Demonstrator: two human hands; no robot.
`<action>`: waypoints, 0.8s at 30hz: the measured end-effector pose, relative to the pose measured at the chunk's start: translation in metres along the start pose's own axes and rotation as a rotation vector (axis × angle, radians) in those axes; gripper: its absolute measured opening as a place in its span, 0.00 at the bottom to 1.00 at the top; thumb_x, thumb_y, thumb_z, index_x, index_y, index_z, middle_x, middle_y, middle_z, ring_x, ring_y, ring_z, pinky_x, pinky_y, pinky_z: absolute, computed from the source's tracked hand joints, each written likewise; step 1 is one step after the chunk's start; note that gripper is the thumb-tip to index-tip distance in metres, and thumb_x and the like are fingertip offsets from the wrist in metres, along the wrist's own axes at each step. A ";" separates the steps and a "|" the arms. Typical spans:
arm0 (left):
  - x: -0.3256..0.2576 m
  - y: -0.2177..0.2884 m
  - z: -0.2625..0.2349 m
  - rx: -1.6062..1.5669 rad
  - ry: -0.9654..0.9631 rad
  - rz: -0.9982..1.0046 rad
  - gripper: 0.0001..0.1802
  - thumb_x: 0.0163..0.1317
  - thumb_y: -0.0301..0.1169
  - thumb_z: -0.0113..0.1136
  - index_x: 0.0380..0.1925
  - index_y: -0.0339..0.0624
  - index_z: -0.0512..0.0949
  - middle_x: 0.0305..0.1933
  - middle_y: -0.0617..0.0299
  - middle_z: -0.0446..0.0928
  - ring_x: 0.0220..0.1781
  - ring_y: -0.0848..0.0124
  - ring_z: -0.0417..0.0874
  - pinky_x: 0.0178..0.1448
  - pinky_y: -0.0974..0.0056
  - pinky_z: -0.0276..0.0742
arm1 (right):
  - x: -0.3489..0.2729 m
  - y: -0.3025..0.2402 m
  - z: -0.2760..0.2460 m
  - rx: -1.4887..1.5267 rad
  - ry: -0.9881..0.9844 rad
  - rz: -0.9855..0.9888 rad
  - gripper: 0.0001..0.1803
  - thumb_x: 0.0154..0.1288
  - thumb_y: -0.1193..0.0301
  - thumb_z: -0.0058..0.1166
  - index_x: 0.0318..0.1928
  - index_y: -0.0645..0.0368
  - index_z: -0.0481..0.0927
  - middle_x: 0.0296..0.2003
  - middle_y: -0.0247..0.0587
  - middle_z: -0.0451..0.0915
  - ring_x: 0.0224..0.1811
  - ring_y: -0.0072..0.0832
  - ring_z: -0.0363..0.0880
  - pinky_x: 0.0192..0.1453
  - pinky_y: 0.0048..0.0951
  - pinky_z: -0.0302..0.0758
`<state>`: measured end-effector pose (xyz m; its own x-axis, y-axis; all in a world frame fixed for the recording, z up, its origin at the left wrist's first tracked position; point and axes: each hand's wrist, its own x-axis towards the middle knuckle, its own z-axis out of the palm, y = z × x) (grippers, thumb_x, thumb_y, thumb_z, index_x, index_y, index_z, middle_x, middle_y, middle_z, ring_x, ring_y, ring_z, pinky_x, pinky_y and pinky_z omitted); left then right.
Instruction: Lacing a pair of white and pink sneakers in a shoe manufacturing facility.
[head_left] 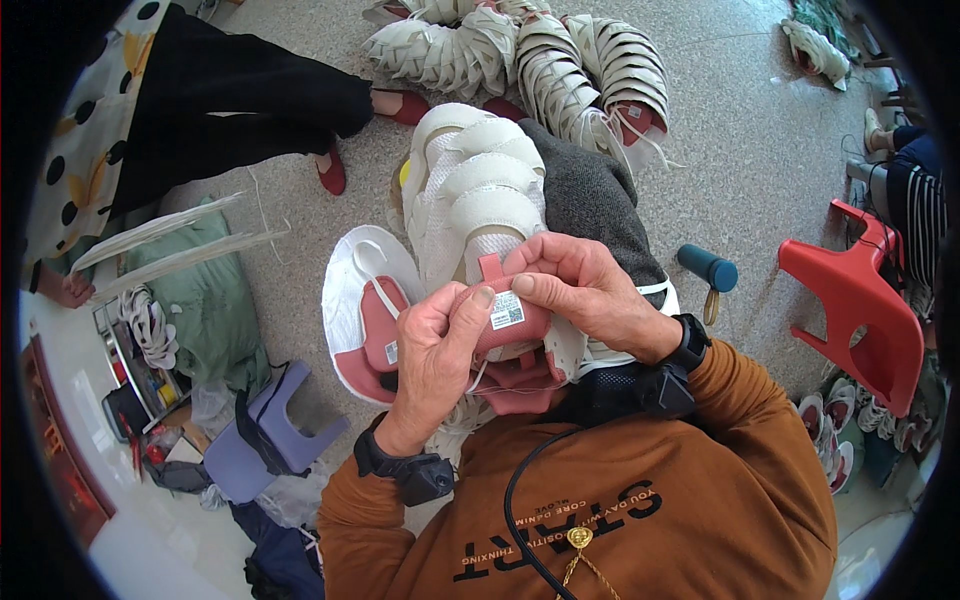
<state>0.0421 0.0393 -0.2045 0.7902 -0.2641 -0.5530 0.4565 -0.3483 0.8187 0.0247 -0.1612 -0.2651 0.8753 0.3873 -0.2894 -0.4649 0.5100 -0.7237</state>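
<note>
Pinching a red padded piece (530,330) from both sides, the left hand (432,345) and the right hand (595,297) meet in front of the torso. The left thumb lies flat on the front face, beside a white label (507,309); its fingers are folded behind the piece and mostly hidden. The right thumb and bent index finger close on the upper right edge, next to a red loop tab (490,267). The red padded piece is above the lap, at the near end of a stack of overlapping white shoe uppers (490,175). A separate white-and-red upper (345,290) is located left of the stack, near the left hand. Dark grey cloth (590,185) is located right of the stack. Each wrist carries a black strapped device (425,478). On the floor to the right are a blue cylinder (708,266) with a strap and a red plastic stool (860,300). Further rows of white uppers (445,55) lie on the floor ahead. At left, a co-worker's hand (68,288) is positioned at white strips (165,240); its grip cannot be determined.
</note>
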 end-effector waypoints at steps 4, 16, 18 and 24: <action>-0.001 0.000 0.000 -0.011 -0.002 0.006 0.15 0.77 0.39 0.56 0.38 0.37 0.82 0.35 0.72 0.80 0.35 0.86 0.74 0.41 0.76 0.71 | -0.001 0.001 0.001 0.009 0.007 0.001 0.13 0.77 0.67 0.58 0.52 0.64 0.78 0.41 0.30 0.82 0.42 0.13 0.77 0.47 0.19 0.76; -0.001 -0.003 -0.001 -0.035 -0.012 0.009 0.16 0.78 0.40 0.55 0.39 0.37 0.81 0.36 0.71 0.81 0.37 0.86 0.75 0.43 0.76 0.72 | -0.001 0.004 -0.002 0.013 0.003 -0.006 0.14 0.76 0.66 0.58 0.52 0.64 0.78 0.42 0.31 0.83 0.43 0.13 0.77 0.48 0.20 0.76; -0.002 -0.002 0.000 -0.031 -0.005 0.006 0.16 0.78 0.40 0.55 0.39 0.37 0.81 0.36 0.70 0.81 0.36 0.85 0.75 0.43 0.76 0.72 | -0.001 0.003 -0.002 0.010 0.005 -0.006 0.14 0.76 0.65 0.59 0.52 0.64 0.78 0.42 0.31 0.83 0.43 0.14 0.78 0.48 0.20 0.77; 0.000 -0.003 0.007 -0.044 0.059 0.077 0.21 0.77 0.42 0.56 0.31 0.34 0.79 0.25 0.71 0.74 0.30 0.84 0.68 0.33 0.71 0.67 | -0.001 0.003 -0.003 0.002 0.004 -0.001 0.14 0.76 0.66 0.59 0.52 0.64 0.78 0.42 0.32 0.83 0.44 0.15 0.78 0.49 0.20 0.77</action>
<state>0.0384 0.0342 -0.2078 0.8454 -0.2348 -0.4797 0.4105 -0.2887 0.8649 0.0228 -0.1619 -0.2689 0.8764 0.3833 -0.2914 -0.4642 0.5118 -0.7229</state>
